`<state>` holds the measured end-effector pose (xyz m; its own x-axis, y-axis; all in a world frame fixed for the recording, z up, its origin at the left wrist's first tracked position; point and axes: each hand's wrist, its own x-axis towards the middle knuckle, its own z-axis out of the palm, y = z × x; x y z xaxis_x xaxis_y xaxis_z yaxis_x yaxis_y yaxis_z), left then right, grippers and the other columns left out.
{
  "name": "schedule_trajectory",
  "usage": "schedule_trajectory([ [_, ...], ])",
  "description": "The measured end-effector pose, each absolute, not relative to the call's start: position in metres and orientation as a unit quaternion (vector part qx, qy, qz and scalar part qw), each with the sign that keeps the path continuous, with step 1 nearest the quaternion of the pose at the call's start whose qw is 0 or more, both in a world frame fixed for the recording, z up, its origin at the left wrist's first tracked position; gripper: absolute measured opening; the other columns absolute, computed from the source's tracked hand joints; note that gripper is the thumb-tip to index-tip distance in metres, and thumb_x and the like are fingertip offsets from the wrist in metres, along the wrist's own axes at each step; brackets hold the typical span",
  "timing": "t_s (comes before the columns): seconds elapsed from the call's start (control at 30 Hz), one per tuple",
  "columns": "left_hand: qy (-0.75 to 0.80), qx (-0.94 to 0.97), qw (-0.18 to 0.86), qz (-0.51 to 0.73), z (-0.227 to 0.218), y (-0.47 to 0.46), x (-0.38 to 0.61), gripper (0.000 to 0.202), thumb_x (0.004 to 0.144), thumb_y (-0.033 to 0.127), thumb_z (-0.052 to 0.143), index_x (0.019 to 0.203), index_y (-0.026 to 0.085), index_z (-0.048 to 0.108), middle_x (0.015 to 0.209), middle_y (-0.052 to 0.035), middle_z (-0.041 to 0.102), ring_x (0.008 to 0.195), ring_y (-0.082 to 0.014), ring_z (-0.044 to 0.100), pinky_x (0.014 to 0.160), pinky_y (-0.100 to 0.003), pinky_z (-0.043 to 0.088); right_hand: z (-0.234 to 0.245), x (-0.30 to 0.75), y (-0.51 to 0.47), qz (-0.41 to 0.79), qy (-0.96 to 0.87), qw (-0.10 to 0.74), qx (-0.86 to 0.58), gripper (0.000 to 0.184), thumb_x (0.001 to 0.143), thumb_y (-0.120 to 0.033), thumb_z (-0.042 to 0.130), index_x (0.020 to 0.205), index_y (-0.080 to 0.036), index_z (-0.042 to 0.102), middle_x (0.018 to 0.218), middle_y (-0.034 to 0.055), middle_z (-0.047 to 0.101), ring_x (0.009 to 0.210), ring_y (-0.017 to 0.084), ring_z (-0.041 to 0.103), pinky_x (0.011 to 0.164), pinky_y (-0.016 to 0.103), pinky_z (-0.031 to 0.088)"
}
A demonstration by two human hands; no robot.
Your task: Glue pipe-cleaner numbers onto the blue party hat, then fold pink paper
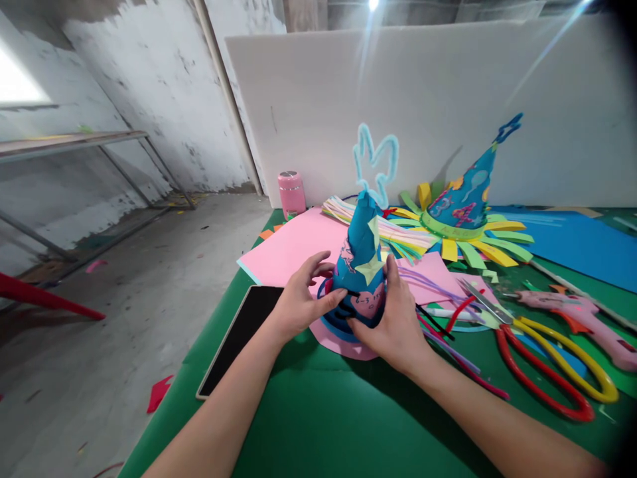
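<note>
A blue paper cone hat (pixel 361 255) with pale stars and a light-blue pipe-cleaner shape (pixel 375 162) on its tip stands upright on a pink paper disc (pixel 343 344). My left hand (pixel 301 300) grips the cone's lower left side, thumb pressed on its base. My right hand (pixel 393 318) wraps around the lower right side, fingers closed on the base. Both hands hold the cone on the green table (pixel 318 411).
A dark tablet (pixel 241 335) lies left of my hands. Pink paper (pixel 293 249), paper strips, pipe cleaners (pixel 448 332), large scissors (pixel 547 352), a pink glue gun (pixel 577 315), a second finished hat (pixel 465 199), blue sheet (pixel 582 245) and pink cup (pixel 291 192) fill the table. White board behind.
</note>
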<state>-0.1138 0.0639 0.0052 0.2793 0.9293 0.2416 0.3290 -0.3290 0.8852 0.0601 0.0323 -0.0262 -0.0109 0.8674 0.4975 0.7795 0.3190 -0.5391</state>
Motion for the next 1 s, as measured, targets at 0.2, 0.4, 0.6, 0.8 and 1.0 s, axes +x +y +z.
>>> schedule_trajectory([
  [0.2, 0.445, 0.705, 0.368, 0.412, 0.005, 0.062, -0.112, 0.063, 0.069, 0.035, 0.063, 0.123, 0.019, 0.035, 0.111, -0.0111, 0.054, 0.104, -0.0228, 0.049, 0.081, -0.033, 0.034, -0.026, 0.058, 0.031, 0.048, -0.706, 0.390, -0.589, 0.104, 0.058, -0.038, 0.062, 0.138, -0.010, 0.001, 0.128, 0.0170, 0.037, 0.114, 0.034, 0.037, 0.090, 0.050, 0.034],
  [0.4, 0.442, 0.704, 0.365, 0.419, 0.006, 0.061, -0.108, 0.062, 0.070, 0.034, 0.062, 0.123, 0.019, 0.034, 0.109, -0.0104, 0.055, 0.103, -0.0220, 0.049, 0.082, -0.034, 0.035, -0.026, 0.051, 0.028, 0.029, -0.696, 0.391, -0.602, 0.111, 0.055, -0.051, 0.064, 0.138, -0.009, 0.003, 0.130, 0.0181, 0.035, 0.116, 0.035, 0.035, 0.092, 0.051, 0.031],
  [0.6, 0.434, 0.710, 0.357, 0.423, 0.004, 0.060, -0.108, 0.061, 0.070, 0.034, 0.062, 0.123, 0.021, 0.034, 0.109, -0.0096, 0.055, 0.102, -0.0216, 0.050, 0.081, -0.034, 0.036, -0.031, 0.044, 0.031, -0.010, -0.672, 0.420, -0.609, 0.106, 0.057, -0.051, 0.062, 0.137, -0.009, 0.006, 0.129, 0.0179, 0.037, 0.115, 0.034, 0.037, 0.091, 0.051, 0.032],
  [0.8, 0.437, 0.709, 0.354, 0.425, 0.002, 0.059, -0.107, 0.061, 0.070, 0.033, 0.062, 0.122, 0.019, 0.035, 0.109, -0.0096, 0.056, 0.101, -0.0210, 0.050, 0.081, -0.032, 0.036, -0.033, 0.043, 0.032, -0.019, -0.670, 0.427, -0.608, 0.103, 0.058, -0.049, 0.060, 0.137, -0.008, 0.007, 0.128, 0.0185, 0.037, 0.114, 0.034, 0.037, 0.091, 0.051, 0.032],
  [1.0, 0.431, 0.707, 0.354, 0.434, 0.000, 0.060, -0.107, 0.060, 0.070, 0.032, 0.062, 0.122, 0.021, 0.035, 0.110, -0.0093, 0.055, 0.100, -0.0205, 0.050, 0.082, -0.034, 0.037, -0.033, 0.043, 0.033, -0.023, -0.671, 0.426, -0.606, 0.103, 0.060, -0.052, 0.057, 0.136, -0.009, 0.004, 0.128, 0.0190, 0.036, 0.114, 0.036, 0.037, 0.089, 0.054, 0.031],
])
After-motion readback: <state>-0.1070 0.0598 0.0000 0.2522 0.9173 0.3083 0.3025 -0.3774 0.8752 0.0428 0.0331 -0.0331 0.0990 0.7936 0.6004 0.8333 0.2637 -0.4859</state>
